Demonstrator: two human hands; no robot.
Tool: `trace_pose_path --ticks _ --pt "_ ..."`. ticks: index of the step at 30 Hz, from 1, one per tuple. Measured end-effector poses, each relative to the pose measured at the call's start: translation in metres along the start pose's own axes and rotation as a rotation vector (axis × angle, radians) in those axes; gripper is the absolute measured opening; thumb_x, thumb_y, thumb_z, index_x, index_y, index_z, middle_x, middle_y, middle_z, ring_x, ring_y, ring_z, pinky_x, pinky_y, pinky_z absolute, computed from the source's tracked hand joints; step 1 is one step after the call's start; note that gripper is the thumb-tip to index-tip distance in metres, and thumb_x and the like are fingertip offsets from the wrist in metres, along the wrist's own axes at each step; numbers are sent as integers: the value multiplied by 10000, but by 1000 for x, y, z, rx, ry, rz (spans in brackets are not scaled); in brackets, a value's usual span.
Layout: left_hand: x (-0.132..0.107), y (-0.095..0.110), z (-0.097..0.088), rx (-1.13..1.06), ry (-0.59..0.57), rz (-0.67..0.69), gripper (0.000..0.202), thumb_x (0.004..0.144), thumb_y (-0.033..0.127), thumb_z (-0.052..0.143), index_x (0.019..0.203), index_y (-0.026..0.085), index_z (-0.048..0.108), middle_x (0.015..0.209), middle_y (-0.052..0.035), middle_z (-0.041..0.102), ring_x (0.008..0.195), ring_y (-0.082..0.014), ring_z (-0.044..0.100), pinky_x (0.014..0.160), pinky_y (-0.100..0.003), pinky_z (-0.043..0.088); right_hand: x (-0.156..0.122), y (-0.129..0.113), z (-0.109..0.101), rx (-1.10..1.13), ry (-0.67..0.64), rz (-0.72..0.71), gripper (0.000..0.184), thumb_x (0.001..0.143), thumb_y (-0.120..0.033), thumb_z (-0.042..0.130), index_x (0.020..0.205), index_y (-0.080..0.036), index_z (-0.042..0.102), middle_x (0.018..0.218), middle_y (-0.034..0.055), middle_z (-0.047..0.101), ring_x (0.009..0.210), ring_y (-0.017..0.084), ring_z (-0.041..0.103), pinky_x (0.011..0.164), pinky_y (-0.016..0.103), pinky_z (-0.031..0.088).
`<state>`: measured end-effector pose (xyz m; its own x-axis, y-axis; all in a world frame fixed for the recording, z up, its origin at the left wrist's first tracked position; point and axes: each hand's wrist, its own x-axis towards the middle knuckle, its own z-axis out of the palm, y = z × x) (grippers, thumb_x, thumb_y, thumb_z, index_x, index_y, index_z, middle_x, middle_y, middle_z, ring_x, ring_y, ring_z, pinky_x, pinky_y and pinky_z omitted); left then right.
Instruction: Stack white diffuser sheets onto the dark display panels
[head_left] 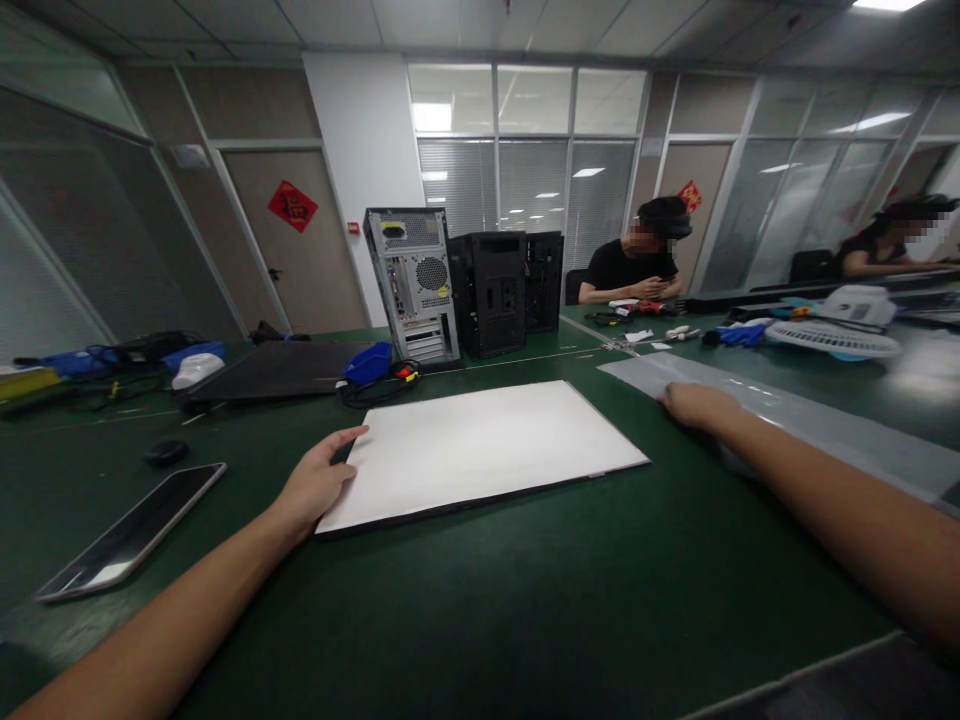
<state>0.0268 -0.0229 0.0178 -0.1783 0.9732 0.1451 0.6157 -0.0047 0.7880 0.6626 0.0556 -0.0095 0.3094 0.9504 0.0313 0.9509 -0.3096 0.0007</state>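
Observation:
A flat white rectangular panel (487, 450) with a thin dark edge lies on the green tabletop in front of me. My left hand (319, 480) grips its left edge, with the thumb and a finger on the white face and the other fingers out of sight. Off to the right, my right hand (701, 405) is closed on a translucent plastic sheet (817, 410), near the sheet's left end. The sheet stretches away under and beyond my forearm, apart from the panel. My right fingertips are partly hidden.
Computer cases (416, 285) stand behind the panel, with a blue object and cables (367, 365) before them. At left lie a tablet (135, 530), a black mouse-like object (166, 453) and a dark board (281, 370). A white fan (836, 335) lies right; two people sit beyond.

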Motion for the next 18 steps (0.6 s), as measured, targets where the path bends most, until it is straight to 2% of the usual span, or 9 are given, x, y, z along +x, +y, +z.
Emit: trace_pose_path --ticks 7,13,18 --pt "-3 6 0 8 13 -2 639 683 56 616 1286 258 677 1422 -59 607 1197 -278 621 956 -358 490 -15 -16 -9 -13 91 -1 487 930 -406 458 1311 -137 599 1218 240 635 1045 409 619 848 520 475" --pt "-2 5 0 -11 -28 -22 681 684 63 592 1338 244 636 1373 -70 636 979 -244 700 797 -325 538 -30 -37 -17 -25 190 -91 488 951 -363 414 1361 -149 569 1203 251 639 1030 398 638 844 526 481" --pt "-3 5 0 -29 -30 -33 691 672 54 580 1336 238 636 1321 -70 666 958 -237 702 778 -314 537 -58 -73 -30 36 285 -201 531 990 -402 340 1468 -199 454 1221 213 648 1043 359 645 889 512 469"
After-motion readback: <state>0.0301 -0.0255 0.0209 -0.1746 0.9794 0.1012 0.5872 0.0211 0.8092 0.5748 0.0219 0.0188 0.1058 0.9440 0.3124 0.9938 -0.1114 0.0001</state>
